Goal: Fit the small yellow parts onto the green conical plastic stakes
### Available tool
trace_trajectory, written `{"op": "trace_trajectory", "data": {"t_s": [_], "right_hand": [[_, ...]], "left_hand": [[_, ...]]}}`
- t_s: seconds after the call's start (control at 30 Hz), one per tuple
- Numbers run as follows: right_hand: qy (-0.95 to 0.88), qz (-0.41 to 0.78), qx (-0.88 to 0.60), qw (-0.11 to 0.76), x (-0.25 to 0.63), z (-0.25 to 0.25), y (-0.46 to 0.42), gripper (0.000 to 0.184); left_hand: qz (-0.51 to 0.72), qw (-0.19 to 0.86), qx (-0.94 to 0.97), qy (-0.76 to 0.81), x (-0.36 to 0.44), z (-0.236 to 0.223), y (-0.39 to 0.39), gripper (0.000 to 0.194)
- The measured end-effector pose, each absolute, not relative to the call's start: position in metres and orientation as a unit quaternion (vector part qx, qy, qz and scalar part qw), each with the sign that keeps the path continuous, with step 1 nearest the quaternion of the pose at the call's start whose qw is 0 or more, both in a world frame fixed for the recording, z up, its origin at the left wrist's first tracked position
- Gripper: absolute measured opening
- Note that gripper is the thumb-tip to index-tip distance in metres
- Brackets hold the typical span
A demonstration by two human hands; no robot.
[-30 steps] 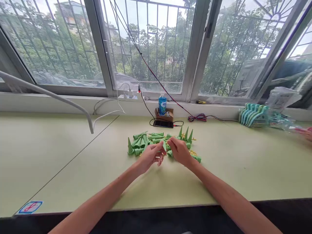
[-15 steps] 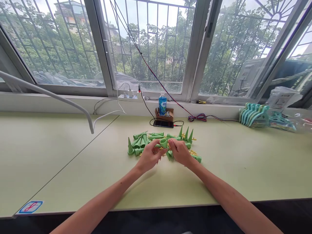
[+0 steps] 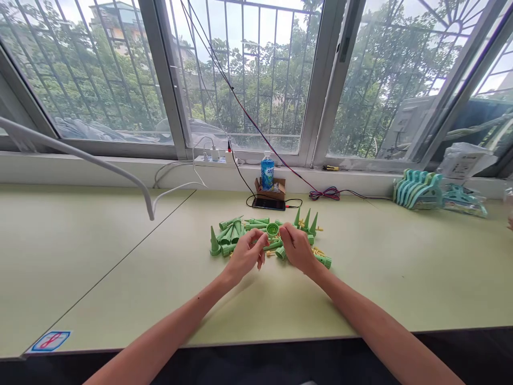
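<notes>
A green hollow plastic spike [image 3: 272,230] is held up between my hands, its round open end turned toward me. My left hand [image 3: 245,254] is closed, its thumb and fingertips pinching at the left of the spike's rim. On the other side, my right hand [image 3: 297,247] is curled shut with its fingertips against the rim; whatever is in that pinch is hidden. Under and around both hands lies a pile of similar green spikes [image 3: 226,235], some standing point up. Small yellow plastic pieces [image 3: 318,251] lie among them.
Behind the pile lie a phone [image 3: 268,203] with a cable and a small cardboard box [image 3: 276,193] with a blue bottle [image 3: 267,171]. Teal hangers [image 3: 419,190] stand at the back right. A white curved bar [image 3: 100,162] reaches in from the left. Another person's hand shows at the right edge.
The spike has shifted slightly up and right, and its open end now faces me more. My left fingers have drawn together and lower. Another person's hand has appeared at the right edge.
</notes>
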State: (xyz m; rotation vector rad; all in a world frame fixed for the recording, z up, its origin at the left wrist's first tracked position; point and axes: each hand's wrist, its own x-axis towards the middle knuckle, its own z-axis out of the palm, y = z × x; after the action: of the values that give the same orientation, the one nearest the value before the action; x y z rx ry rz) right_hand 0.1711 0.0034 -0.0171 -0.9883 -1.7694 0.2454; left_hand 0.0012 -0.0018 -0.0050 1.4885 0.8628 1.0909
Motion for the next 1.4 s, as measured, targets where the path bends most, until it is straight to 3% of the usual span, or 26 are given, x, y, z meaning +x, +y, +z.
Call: {"op": "trace_trajectory", "data": {"t_s": [0.2, 0.53, 1.23, 1.4], "right_hand": [[-0.776, 0.090, -0.378, 0.497, 0.172, -0.016, 0.002, 0.033], [-0.777, 0.099, -0.398, 0.477, 0.173, -0.015, 0.003, 0.037], [-0.777, 0.102, -0.448, 0.430, 0.173, -0.024, 0.011, 0.044], [-0.761, 0.105, -0.449, 0.456, 0.171, -0.025, 0.011, 0.043]], "left_hand": [[0.380, 0.674, 0.541, 0.330, -0.001, 0.000, 0.000, 0.060], [0.357, 0.691, 0.545, 0.314, -0.002, 0.002, -0.003, 0.051], [0.442, 0.358, 0.739, 0.361, 0.000, -0.009, -0.005, 0.022], [0.451, 0.342, 0.738, 0.367, 0.000, -0.009, -0.004, 0.021]]}}
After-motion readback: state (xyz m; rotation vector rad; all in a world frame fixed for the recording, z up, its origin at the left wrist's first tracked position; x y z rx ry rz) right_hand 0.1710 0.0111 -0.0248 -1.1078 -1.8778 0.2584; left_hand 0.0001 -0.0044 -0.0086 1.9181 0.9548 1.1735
